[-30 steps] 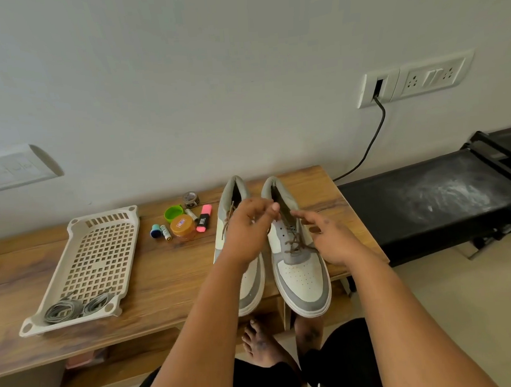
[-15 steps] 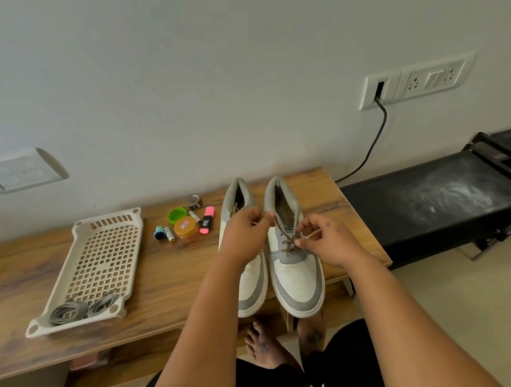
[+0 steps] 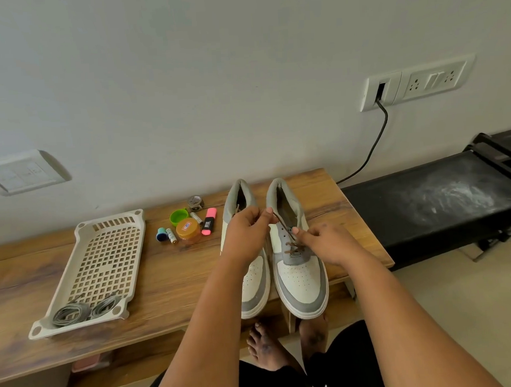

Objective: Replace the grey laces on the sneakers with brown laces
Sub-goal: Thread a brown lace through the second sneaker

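Two sneakers stand side by side on the worktop, toes toward the person. From the head view, the left hand pinches one brown lace end, drawn up and leftward; the right hand, nearer the eyelets, pinches the lace at the right sneaker's throat. Grey laces lie in the tray. The left sneaker's lacing is mostly hidden behind the hand.

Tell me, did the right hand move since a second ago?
Yes. The right hand pulled back toward the toe of the right grey-and-white sneaker, and now pinches the brown lace.
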`<move>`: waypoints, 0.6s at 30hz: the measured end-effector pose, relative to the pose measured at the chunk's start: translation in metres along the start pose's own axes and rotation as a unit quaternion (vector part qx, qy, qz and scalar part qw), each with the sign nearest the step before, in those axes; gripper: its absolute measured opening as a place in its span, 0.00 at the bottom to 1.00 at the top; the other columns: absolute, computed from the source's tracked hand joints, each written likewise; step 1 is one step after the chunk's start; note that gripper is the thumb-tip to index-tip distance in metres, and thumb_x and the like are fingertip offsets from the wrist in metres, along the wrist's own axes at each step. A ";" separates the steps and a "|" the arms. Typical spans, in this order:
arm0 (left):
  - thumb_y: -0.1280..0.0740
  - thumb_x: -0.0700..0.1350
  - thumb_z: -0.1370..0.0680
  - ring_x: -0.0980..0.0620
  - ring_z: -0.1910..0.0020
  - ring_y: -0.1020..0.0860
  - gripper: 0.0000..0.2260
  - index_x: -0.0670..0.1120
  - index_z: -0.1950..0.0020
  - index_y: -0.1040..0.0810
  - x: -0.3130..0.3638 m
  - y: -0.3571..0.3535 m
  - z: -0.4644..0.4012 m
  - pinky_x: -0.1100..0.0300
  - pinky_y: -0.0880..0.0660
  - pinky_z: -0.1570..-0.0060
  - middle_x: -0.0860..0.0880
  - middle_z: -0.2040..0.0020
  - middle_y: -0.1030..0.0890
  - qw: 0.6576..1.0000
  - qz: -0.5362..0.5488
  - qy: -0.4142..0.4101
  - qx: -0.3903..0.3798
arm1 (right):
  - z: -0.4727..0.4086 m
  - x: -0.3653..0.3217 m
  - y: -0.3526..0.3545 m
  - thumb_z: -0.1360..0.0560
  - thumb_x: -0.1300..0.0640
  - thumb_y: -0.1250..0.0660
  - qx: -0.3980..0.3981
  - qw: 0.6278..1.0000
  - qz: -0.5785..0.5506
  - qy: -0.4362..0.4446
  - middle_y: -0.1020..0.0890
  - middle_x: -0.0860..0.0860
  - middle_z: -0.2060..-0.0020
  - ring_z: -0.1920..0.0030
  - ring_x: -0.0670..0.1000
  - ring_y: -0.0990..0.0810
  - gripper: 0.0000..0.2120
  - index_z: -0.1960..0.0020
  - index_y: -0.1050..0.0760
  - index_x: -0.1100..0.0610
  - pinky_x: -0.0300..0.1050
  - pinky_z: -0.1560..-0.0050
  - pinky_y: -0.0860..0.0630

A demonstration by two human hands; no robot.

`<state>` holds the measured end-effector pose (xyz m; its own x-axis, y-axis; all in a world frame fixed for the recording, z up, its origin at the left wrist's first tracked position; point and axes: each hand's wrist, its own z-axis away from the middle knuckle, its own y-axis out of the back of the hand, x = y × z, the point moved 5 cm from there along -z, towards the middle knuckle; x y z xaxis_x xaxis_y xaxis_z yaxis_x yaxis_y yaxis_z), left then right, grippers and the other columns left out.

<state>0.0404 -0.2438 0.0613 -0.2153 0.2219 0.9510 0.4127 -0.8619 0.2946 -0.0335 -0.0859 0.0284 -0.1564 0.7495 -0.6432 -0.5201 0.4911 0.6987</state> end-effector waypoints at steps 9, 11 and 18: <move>0.36 0.54 0.20 0.50 0.44 0.24 0.11 0.51 0.42 0.24 -0.009 -0.009 -0.002 0.50 0.24 0.44 0.53 0.44 0.21 0.923 -0.381 -0.042 0.045 | 0.022 -0.033 0.038 0.21 0.47 0.37 0.076 0.872 -0.482 0.043 0.19 0.50 0.55 0.50 0.52 0.21 0.12 0.59 0.23 0.52 0.51 0.43 0.27; 0.39 0.52 0.18 0.48 0.37 0.28 0.13 0.51 0.36 0.25 0.000 -0.014 0.004 0.50 0.29 0.40 0.51 0.39 0.23 0.906 -0.408 -0.069 0.086 | 0.026 -0.036 0.050 0.20 0.51 0.38 0.103 0.833 -0.539 0.074 0.20 0.47 0.57 0.52 0.48 0.22 0.10 0.56 0.23 0.51 0.49 0.47 0.27; 0.43 0.52 0.16 0.50 0.43 0.29 0.12 0.54 0.36 0.23 0.023 -0.053 0.014 0.51 0.29 0.44 0.50 0.46 0.20 0.976 -0.138 -0.149 -0.079 | 0.027 -0.035 0.056 0.18 0.51 0.41 0.124 0.836 -0.522 0.116 0.22 0.45 0.63 0.61 0.43 0.23 0.11 0.54 0.24 0.52 0.40 0.59 0.23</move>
<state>0.0257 -0.1864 0.0690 -0.0222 0.5581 0.8295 0.2292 -0.8048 0.5476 -0.0345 -0.0734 0.0984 0.1009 -0.2377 -0.9661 -0.2882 0.9224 -0.2570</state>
